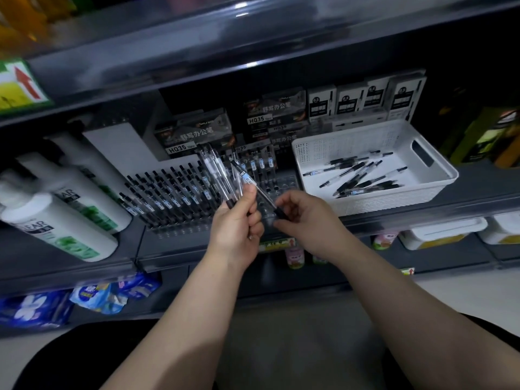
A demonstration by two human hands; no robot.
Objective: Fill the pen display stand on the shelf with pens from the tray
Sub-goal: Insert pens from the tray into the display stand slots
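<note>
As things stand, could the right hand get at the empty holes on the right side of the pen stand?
Probably yes: the right hand holds one pen just in front of the stand's empty holes, with nothing between them.

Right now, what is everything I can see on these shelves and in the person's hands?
Pen display stand: one, clear, mostly filled with black pens, middle shelf centre; right-hand holes bare.
Tray: one, white perforated, right of the stand, holding a loose pile of pens.
Loose pens: over ten, black and clear, in the tray.
Pen boxes: several, dark and grey, behind the stand.
Bottles: three or so, white with green labels, lying left.
Packets: several, blue, lower shelf left.
Tubs: two, white, lower shelf right.
Left hand: holds a bunch of pens.
Right hand: fingers pinch a single pen.
</note>
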